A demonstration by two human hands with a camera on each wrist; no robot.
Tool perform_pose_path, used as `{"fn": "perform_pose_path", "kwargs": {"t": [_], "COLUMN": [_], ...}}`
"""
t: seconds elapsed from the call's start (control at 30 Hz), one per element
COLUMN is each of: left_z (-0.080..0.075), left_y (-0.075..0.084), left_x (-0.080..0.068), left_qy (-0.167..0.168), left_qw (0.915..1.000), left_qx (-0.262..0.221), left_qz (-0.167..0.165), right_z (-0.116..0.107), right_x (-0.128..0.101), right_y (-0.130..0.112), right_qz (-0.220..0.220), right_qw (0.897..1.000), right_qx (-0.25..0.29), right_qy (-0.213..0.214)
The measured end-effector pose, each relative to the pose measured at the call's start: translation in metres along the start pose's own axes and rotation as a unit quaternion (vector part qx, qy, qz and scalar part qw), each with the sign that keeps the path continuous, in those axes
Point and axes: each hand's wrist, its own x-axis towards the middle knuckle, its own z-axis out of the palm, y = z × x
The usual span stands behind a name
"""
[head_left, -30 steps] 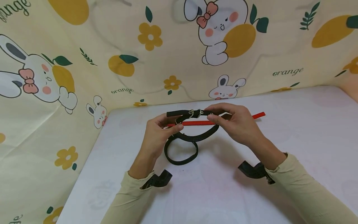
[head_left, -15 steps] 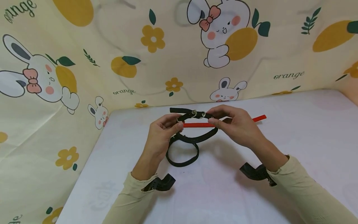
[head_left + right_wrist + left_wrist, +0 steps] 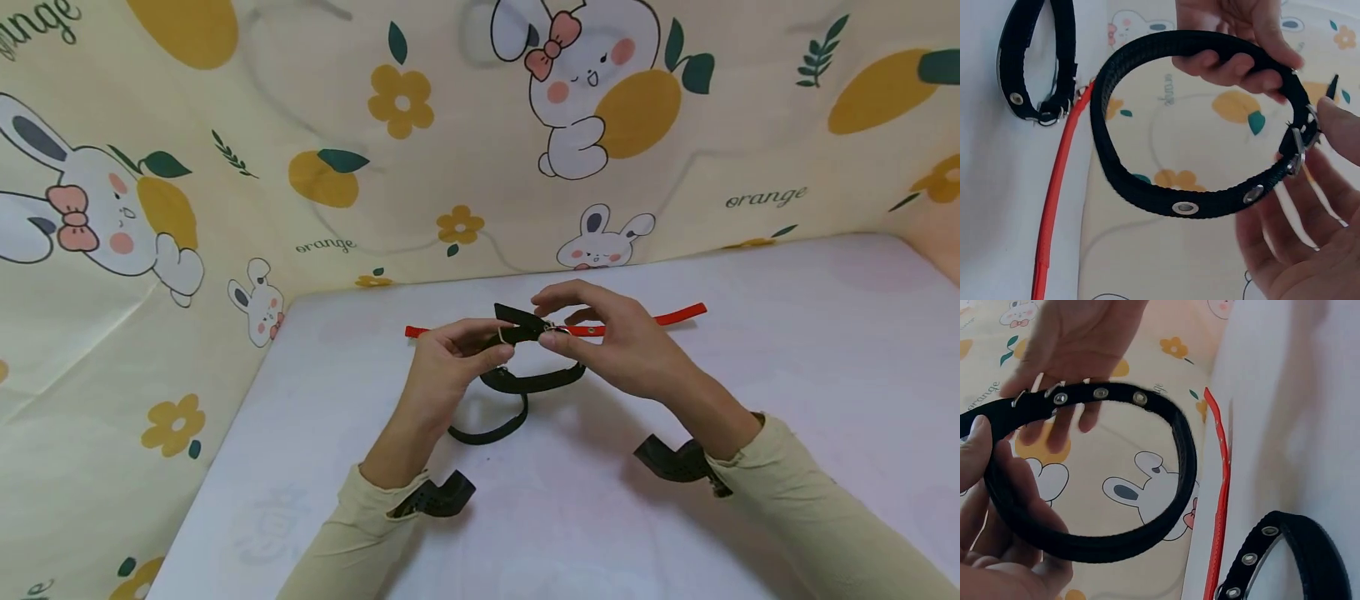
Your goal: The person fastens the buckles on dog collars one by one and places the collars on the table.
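Note:
A black collar (image 3: 534,383) with metal eyelets and a buckle is held up as a closed loop. My left hand (image 3: 453,367) grips its left side, thumb on the strap and fingers curled round behind. At the metal buckle (image 3: 1299,150), the thumb of my right hand (image 3: 626,346) touches the strap, with its other fingers spread loosely behind. The strap's free end (image 3: 517,315) sticks up past the buckle in the head view. Eyelets (image 3: 1100,393) show along the band in the left wrist view.
A second black collar (image 3: 491,435), buckled into a loop, stands on the white table (image 3: 540,517) below the hands. Behind it lies a red strap (image 3: 681,315) with eyelets, partly covered by my hands. A patterned cloth (image 3: 420,167) rises at the back and left.
My left hand has shifted right along the collar, closer to the buckle. The right fingers have lifted and spread, and the free end of the strap now points up more steeply.

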Motion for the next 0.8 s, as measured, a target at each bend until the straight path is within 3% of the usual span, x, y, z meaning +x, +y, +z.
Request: {"fn": "perform_pose_path", "kwargs": {"t": [0.23, 0.4, 0.67, 0.8], "left_z": [0.0028, 0.0029, 0.0033, 0.0047], "left_y": [-0.0042, -0.0041, -0.0026, -0.0019], "left_x": [-0.0007, -0.0007, -0.0014, -0.0020], "left_qy": [-0.037, -0.035, -0.029, -0.012], "left_qw": [0.9988, 0.9987, 0.9989, 0.9994], "left_qx": [0.011, 0.011, 0.005, 0.017], "left_qz": [0.031, 0.036, 0.036, 0.028], "right_z": [0.0078, 0.0084, 0.0075, 0.0096], "right_x": [-0.0026, -0.0037, -0.0063, -0.0058], "right_y": [-0.0039, -0.0056, -0.0085, -0.0072], "right_qz": [-0.035, -0.050, -0.036, -0.044], "right_qw": [0.999, 0.998, 0.998, 0.997], "right_qx": [0.027, 0.039, 0.036, 0.038], "right_qy": [0.010, 0.030, 0.043, 0.053]}}
